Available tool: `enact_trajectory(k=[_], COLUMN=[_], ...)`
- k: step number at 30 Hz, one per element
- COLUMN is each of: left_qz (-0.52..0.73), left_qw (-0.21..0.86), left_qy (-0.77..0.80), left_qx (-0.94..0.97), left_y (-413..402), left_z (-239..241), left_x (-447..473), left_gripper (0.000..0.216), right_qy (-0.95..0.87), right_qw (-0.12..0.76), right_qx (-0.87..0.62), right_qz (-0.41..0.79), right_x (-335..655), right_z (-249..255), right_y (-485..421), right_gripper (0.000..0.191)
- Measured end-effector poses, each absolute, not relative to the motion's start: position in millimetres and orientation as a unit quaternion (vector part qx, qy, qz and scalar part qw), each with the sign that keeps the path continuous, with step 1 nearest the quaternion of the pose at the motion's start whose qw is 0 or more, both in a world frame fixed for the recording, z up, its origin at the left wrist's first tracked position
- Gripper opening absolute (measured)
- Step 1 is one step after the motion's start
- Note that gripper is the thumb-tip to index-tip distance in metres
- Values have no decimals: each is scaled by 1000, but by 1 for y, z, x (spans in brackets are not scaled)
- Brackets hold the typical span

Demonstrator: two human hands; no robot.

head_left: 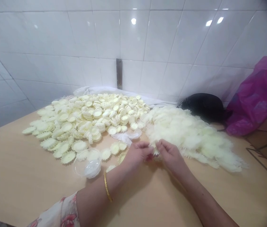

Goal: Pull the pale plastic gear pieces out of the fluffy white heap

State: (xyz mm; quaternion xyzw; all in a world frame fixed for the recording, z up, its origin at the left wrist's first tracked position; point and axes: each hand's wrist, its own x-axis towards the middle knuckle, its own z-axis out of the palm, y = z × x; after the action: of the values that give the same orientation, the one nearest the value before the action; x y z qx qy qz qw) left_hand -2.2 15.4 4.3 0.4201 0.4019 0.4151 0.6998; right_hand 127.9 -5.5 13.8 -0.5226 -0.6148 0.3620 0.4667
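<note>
My left hand (136, 155), with a gold bangle on the wrist, is closed in a pinch above the table's middle. Facing it, my right hand (171, 155) is pinched too, its fingertips close to the left ones. Between them shows a bit of a small pale piece with a toothed edge (156, 152); the fingers cover most of it. A reddish patch lies under the left fingertips, too blurred to name. Just beyond my hands spreads a heap of thin, fluffy cream pieces (185, 132). To the left lies a large pile of cream discs with toothed rims (95, 116).
A clear round plastic bowl (87, 164) stands left of my left forearm. White thin plastic (127, 136) lies by the disc pile. At the back right are a black rounded object (201, 105) and a magenta plastic bag (253, 97). A tiled wall (133, 37) closes the table's back.
</note>
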Motion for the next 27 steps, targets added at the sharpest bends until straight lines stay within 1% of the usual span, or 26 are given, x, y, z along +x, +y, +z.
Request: enact_trajectory(k=[2,4,8,10,12,16,19,22,25,27], left_qz=[425,446,478,485,491,493,489,467,443,434], left_qw=[685,667,649,645,640,647,678,718,750,760], left_qy=[406,417,433,430,424,409,386,357,327,320], left_qx=[430,428,405,405,412,415,391,373,367,362], left_y=[17,18,18,18,18,18,18,18,18,19], left_z=[4,4,5,6,5,4,3,3,4,4], left_x=[-3,-4,-6,-6,-6,-5,-5,-4,-5,-5], left_gripper=[15,15,14,18,23,28,31,31,30,29], right_qy=[-616,-612,-598,-605,-620,-617,-598,-601,-608,-620], right_qw=[462,471,519,526,515,498,489,476,470,467], right_qx=[-537,-559,-581,-573,-559,-529,-505,-468,-462,-490], right_qz=[346,303,190,170,192,302,385,440,443,397], right_x=[128,129,129,127,126,126,128,129,130,131], right_z=[12,11,13,15,17,18,17,16,17,17], right_y=[-6,-6,-10,-11,-12,-9,-7,-7,-7,-7], right_gripper=[39,36,24,19,18,20,22,21,18,16])
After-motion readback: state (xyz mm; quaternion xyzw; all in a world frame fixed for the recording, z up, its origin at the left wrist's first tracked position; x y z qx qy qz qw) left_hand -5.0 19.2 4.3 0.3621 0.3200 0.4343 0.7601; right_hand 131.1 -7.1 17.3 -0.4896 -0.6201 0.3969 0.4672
